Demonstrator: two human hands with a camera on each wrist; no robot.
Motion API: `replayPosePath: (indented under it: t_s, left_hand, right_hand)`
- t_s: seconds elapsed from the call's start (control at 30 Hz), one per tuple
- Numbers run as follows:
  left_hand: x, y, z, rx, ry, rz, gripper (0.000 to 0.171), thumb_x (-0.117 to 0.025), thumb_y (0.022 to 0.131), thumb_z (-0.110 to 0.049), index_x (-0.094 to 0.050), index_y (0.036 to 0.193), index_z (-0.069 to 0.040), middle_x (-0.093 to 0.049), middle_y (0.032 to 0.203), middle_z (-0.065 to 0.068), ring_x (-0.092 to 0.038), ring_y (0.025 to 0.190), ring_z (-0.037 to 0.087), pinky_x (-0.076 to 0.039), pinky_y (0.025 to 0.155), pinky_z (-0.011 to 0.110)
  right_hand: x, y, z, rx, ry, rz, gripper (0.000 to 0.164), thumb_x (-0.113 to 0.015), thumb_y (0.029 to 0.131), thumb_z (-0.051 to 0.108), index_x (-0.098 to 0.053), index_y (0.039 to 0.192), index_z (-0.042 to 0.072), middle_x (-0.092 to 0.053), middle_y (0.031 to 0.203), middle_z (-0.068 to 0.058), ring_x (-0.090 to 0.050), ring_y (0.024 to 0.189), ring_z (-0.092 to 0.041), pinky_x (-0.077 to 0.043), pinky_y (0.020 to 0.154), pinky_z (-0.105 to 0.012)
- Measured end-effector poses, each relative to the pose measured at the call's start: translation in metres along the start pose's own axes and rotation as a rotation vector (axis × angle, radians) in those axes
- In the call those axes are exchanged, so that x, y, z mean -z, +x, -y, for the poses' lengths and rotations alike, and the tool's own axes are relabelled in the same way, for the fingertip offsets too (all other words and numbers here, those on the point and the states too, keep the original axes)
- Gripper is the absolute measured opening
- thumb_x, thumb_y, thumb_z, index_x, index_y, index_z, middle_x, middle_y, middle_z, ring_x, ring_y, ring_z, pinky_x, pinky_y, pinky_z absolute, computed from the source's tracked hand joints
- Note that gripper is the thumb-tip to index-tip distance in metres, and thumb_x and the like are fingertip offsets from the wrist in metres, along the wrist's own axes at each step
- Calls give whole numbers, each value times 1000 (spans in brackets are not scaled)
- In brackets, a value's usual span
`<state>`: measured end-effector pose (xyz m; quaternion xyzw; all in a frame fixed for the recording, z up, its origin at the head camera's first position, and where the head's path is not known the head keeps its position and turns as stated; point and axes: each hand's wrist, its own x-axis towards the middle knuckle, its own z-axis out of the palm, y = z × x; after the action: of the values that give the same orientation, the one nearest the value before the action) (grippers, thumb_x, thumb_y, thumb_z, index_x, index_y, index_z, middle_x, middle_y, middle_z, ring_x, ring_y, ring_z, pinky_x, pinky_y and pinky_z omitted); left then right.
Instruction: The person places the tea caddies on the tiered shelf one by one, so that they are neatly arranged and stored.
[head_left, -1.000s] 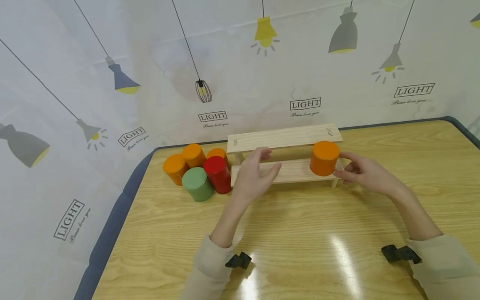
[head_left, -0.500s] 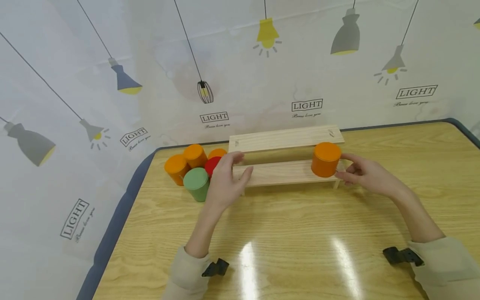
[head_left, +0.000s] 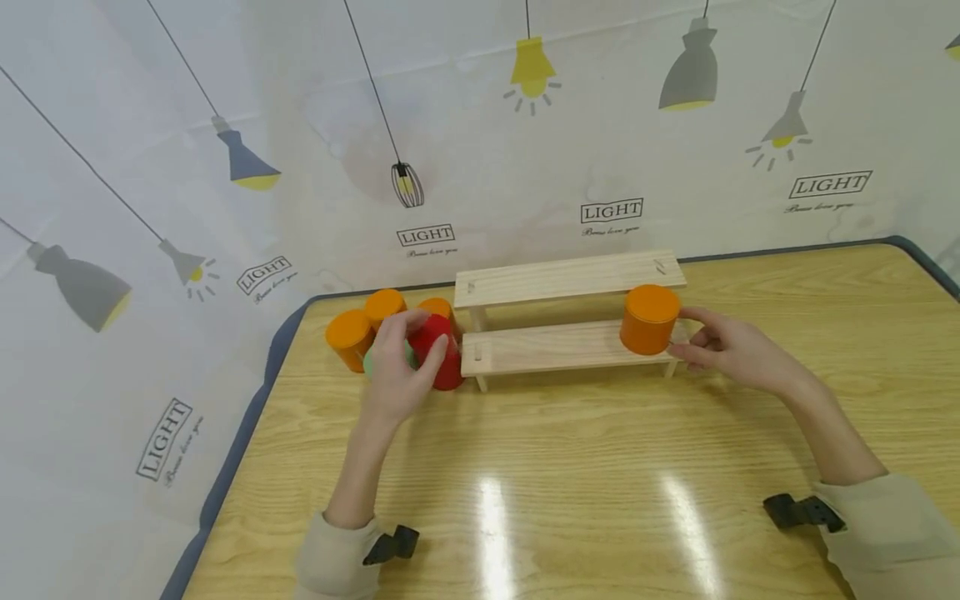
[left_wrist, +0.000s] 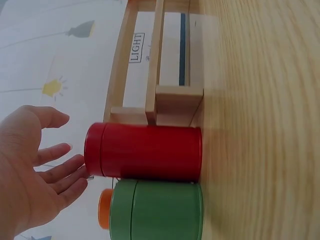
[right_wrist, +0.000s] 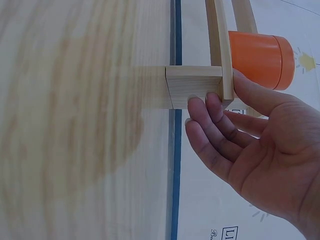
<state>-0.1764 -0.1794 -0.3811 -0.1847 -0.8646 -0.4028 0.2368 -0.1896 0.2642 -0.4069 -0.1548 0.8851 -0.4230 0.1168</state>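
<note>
My left hand (head_left: 397, 367) reaches over the group of tins at the left, its thumb and fingers spread beside the top of a red tin (head_left: 448, 367). In the left wrist view a gap shows between the thumb and the red tin's lid, while the lower fingers overlap the lid's edge. A green tin (left_wrist: 165, 210) stands beside the red one, mostly hidden by the hand in the head view. My right hand (head_left: 731, 350) grips the right end of a two-tier wooden shelf (head_left: 555, 346). An orange tin (head_left: 649, 320) stands on the lower tier near that end.
Several more orange tins (head_left: 350, 337) stand behind the green and red ones. The upper board (head_left: 570, 279) of the shelf runs along the back, near the lamp-print wall covering (head_left: 495, 167). Blue edging (head_left: 795, 252) borders the wooden table (head_left: 585, 483).
My left hand has moved left from above the shelf to the red and green tins. The right hand stays at the shelf's end, and the orange tin has not moved.
</note>
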Motion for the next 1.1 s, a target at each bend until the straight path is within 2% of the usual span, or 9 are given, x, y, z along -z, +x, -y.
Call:
replayPosePath:
  t_s: [0.23, 0.43, 0.77, 1.1]
  left_hand:
    - [16, -6, 15, 56, 46, -21, 38, -73, 90, -10, -59, 122, 6, -60, 117, 21, -55, 107, 36, -47, 96, 50]
    - [25, -11, 26, 131, 64, -4, 44, -74, 89, -11, -57, 125, 7, -55, 122, 24, -52, 114, 40, -43, 101, 52]
    - [37, -20, 42, 357, 117, 158, 60, -74, 90, -22, -46, 138, 1, -41, 136, 24, -45, 117, 38, -41, 99, 55]
    - [40, -22, 46, 444, 168, 269, 77, -77, 89, -25, -36, 146, 5, -37, 145, 30, -42, 127, 43, -38, 107, 59]
  right_hand:
    - [0, -1, 2, -4, 7, -1, 74, -64, 101, 27, -27, 152, -11, -68, 96, -13, -69, 83, -25, -58, 73, -36]
    - [0, -1, 2, -6, 1, -3, 74, -64, 101, 27, -27, 152, -11, -68, 96, -13, -69, 83, -25, -58, 73, -36]
    - [-1, 0, 1, -1, 3, 0, 73, -64, 101, 26, -27, 152, -10, -68, 97, -13, -69, 83, -25, -57, 73, -36]
    - [-1, -1, 0, 1, -10, -9, 72, -64, 101, 27, -28, 152, -9, -68, 96, -12, -68, 82, -25, -56, 71, -35]
